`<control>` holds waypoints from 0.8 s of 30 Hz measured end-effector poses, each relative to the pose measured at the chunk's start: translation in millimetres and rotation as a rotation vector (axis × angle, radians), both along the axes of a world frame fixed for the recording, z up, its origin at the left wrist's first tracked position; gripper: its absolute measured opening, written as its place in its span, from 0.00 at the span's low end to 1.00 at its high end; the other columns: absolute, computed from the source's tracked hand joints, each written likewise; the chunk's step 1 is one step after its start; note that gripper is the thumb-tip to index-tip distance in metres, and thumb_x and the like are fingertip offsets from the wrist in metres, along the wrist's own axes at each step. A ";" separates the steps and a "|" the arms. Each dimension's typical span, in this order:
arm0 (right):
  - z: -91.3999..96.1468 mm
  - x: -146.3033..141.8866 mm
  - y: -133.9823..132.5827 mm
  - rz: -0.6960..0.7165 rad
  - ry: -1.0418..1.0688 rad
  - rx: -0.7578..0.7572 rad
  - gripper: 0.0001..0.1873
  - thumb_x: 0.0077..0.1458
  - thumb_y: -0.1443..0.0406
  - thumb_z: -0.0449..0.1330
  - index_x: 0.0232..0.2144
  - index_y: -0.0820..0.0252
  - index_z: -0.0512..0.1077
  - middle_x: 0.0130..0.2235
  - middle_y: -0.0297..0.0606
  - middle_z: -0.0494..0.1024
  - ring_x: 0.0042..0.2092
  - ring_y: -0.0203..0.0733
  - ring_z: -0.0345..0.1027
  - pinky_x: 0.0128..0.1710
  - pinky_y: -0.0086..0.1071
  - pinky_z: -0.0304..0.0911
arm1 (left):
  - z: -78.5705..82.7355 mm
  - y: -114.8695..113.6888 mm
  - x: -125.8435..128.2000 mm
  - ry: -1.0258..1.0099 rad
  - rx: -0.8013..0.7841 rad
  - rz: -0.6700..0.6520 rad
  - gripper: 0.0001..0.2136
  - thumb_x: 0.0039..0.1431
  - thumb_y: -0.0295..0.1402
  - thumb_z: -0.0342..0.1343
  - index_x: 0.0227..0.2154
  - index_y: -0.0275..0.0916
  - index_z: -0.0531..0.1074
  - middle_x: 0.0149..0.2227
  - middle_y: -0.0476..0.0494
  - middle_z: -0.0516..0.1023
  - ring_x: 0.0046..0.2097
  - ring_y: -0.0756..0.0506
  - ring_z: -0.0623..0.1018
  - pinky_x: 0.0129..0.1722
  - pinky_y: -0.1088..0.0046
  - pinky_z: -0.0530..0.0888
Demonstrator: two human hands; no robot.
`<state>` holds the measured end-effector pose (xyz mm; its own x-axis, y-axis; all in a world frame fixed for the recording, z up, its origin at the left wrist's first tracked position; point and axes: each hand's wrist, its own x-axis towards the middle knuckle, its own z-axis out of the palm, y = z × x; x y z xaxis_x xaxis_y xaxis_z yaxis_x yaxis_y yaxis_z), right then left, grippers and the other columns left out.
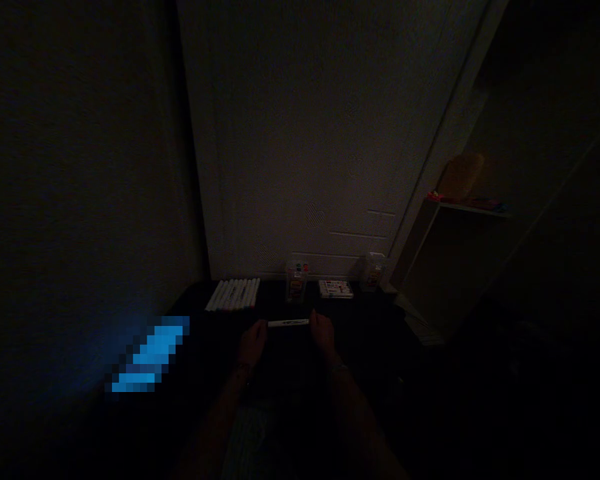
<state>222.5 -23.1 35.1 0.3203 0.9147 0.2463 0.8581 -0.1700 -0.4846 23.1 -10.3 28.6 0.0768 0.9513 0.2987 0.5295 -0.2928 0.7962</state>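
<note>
A slim white marker (289, 323) lies level between my two hands, above the dark table. My left hand (253, 341) is closed around its left end, and my right hand (322, 331) grips the right end. Beyond my left hand, several white markers (233, 295) lie side by side in a row. A clear plastic case (296, 280) with a few coloured ends inside stands straight ahead of the held marker. Past my right hand lies a flat pack of white markers (335, 289). Dim light hides the details of my fingers.
Another clear case (374, 271) stands at the back right, near the pale panel (310, 147) behind the table. A bright blue pixelated patch (150, 353) glows at left. To the right is a shelf unit (445, 260) with reddish items on top.
</note>
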 end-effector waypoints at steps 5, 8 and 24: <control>5.0 -1.7 -3.4 0.013 0.017 -0.016 0.28 0.61 0.57 0.35 0.33 0.61 0.73 0.35 0.43 0.76 0.37 0.38 0.69 0.33 0.25 0.55 | 1.0 -0.2 0.3 -0.019 0.000 -0.012 0.17 0.55 0.43 0.37 0.22 0.39 0.63 0.18 0.53 0.63 0.23 0.52 0.65 0.24 0.78 0.60; 3.8 -1.2 -3.7 0.019 -0.004 -0.015 0.28 0.61 0.57 0.35 0.33 0.61 0.73 0.35 0.43 0.76 0.37 0.38 0.69 0.34 0.25 0.55 | 0.2 0.0 -0.2 -0.038 -0.009 -0.015 0.17 0.55 0.44 0.37 0.22 0.39 0.63 0.18 0.53 0.64 0.23 0.52 0.65 0.24 0.78 0.59; 2.9 -1.8 -1.5 -0.007 -0.033 -0.023 0.29 0.61 0.57 0.35 0.33 0.61 0.73 0.35 0.42 0.76 0.37 0.38 0.69 0.33 0.26 0.55 | 0.6 1.7 -0.8 -0.020 -0.014 -0.001 0.17 0.55 0.44 0.38 0.21 0.39 0.63 0.18 0.52 0.65 0.23 0.51 0.65 0.24 0.77 0.60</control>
